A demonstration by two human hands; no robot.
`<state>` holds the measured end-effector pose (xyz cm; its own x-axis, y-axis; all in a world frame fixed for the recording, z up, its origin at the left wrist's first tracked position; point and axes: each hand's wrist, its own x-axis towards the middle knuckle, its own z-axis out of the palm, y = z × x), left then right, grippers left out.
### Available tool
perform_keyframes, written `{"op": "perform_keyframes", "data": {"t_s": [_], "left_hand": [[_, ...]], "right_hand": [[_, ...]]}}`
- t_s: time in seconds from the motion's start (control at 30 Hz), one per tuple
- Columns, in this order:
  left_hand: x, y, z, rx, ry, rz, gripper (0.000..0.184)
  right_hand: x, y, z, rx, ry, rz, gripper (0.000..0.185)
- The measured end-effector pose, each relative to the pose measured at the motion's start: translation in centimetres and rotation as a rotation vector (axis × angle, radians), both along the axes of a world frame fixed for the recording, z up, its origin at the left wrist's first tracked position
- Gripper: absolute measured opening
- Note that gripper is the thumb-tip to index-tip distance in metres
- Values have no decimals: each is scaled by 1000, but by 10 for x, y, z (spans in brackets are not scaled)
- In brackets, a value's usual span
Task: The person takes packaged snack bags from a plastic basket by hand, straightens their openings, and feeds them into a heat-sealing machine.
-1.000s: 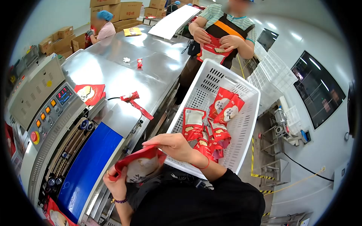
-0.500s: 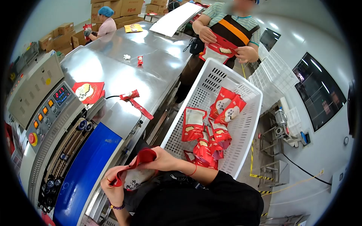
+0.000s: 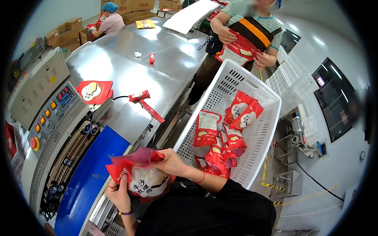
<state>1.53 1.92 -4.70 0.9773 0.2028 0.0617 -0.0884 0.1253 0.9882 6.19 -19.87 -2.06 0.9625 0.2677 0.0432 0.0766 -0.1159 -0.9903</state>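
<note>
A red and white pouch point(image 3: 147, 181) is held in front of my body, its printed face turned up and its top edge spread apart. At its left side my left hand point(image 3: 119, 196) pinches it, thumb on the front. My right hand point(image 3: 173, 163) grips the upper right edge, with the fingers partly hidden by the film. To the right stands a white perforated crate point(image 3: 258, 157) with several red pouches point(image 3: 215, 155) inside. Left of the pouch runs the blue belt point(image 3: 92, 169) of a machine.
A control panel point(image 3: 53, 114) borders the steel table point(image 3: 118, 70). On the table lie red pouches point(image 3: 94, 92), a red strip point(image 3: 151, 111) and small packets point(image 3: 152, 58). Across the crate a co-worker point(image 3: 252, 31) holds a red pouch; another person point(image 3: 112, 21) is at the back left.
The pouch has turned and opened out, so more of its printed front shows. Both my hands still hold it. The co-worker's pouch has shifted right in view.
</note>
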Motion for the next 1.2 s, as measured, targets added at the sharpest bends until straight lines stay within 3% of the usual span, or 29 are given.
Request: {"op": "perform_keyframes", "data": {"t_s": [0.1, 0.3, 0.33, 0.43, 0.47, 0.5, 0.53, 0.6, 0.63, 0.67, 0.7, 0.73, 0.77, 0.8, 0.83, 0.97, 1.2], "left_hand": [[5, -2, 1, -55, 13, 106, 15], [5, 22, -14, -40, -4, -29, 12], [7, 27, -17, -165, -28, -79, 15], [15, 25, -6, -266, -43, -29, 19], [21, 22, 2, -321, -14, 17, 19], [32, 21, 13, -309, 20, 97, 16], [49, 14, 29, -136, 48, 147, 16], [79, 24, 26, 574, -164, 199, 15], [93, 31, 15, 553, 13, 168, 16], [108, 28, 7, 400, 103, 216, 20], [123, 26, -14, 222, 79, 256, 24], [130, 24, -21, 233, 127, 323, 28], [138, 25, -31, 293, 82, 360, 30], [148, 27, -42, 142, 96, 328, 32], [153, 25, -34, -70, 157, 286, 32], [170, 32, -43, -201, 292, 330, 18], [182, 59, -50, 17, 340, 460, 23]], "right_hand": [[10, 0, 1, 24, 128, 57, 20], [27, -15, 3, 34, 215, 144, 28], [31, -20, 12, 50, 228, 185, 28], [44, -34, 27, 76, 227, 279, 25], [53, -39, 20, 71, 47, 333, 23], [65, -45, 25, 6, 107, 354, 20], [74, -40, 22, -26, 1, 246, 18], [104, -29, 1, -143, -320, 60, 17], [122, -24, 7, -324, -392, 21, 14], [137, -17, -1, -313, -225, -99, 8], [160, -13, -23, -253, -254, -160, 13], [166, -6, -18, -177, -12, -205, 17], [181, -8, -36, -50, -41, -162, 21], [196, -10, -46, 51, 44, -177, 28], [203, -8, -42, 137, 130, -164, 29], [218, 7, -41, 45, 78, -155, 28], [243, 43, -43, -72, -60, -131, 26]]}}
